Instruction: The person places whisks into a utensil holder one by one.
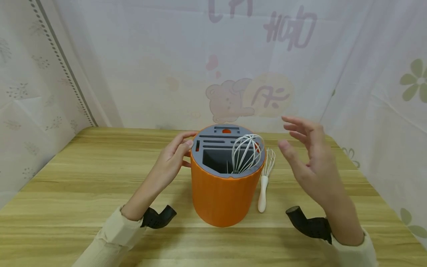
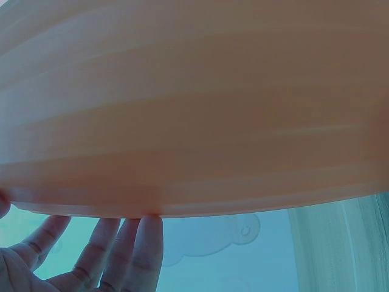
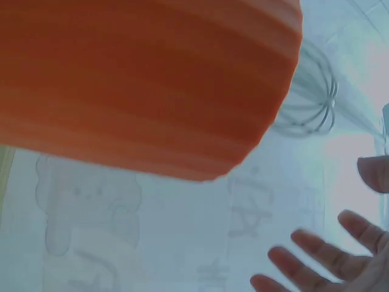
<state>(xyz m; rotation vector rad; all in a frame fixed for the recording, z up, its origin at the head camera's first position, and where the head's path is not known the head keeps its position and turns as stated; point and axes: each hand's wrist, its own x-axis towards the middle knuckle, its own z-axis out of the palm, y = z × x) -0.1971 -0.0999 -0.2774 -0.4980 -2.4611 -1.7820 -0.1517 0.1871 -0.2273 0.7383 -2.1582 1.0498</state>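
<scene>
An orange ribbed utensil holder [image 1: 223,196] with a grey slotted top [image 1: 213,163] stands upright on the table. My left hand [image 1: 171,154] holds its left side near the rim, the thumb at the top edge; in the left wrist view several fingers [image 2: 146,249] touch its orange wall. A whisk [image 1: 247,152] stands in the large compartment, wires up, with its handle hidden inside. Beside the holder, on the right, lies a smaller whisk [image 1: 262,189] with a pale handle. My right hand [image 1: 315,163] is raised right of the holder, fingers spread, holding nothing.
The wood-grain table [image 1: 110,159] extends around the holder. Pale printed curtains [image 1: 160,66] hang behind and on both sides. A black curved piece is strapped on each wrist, one by the left sleeve [image 1: 115,226].
</scene>
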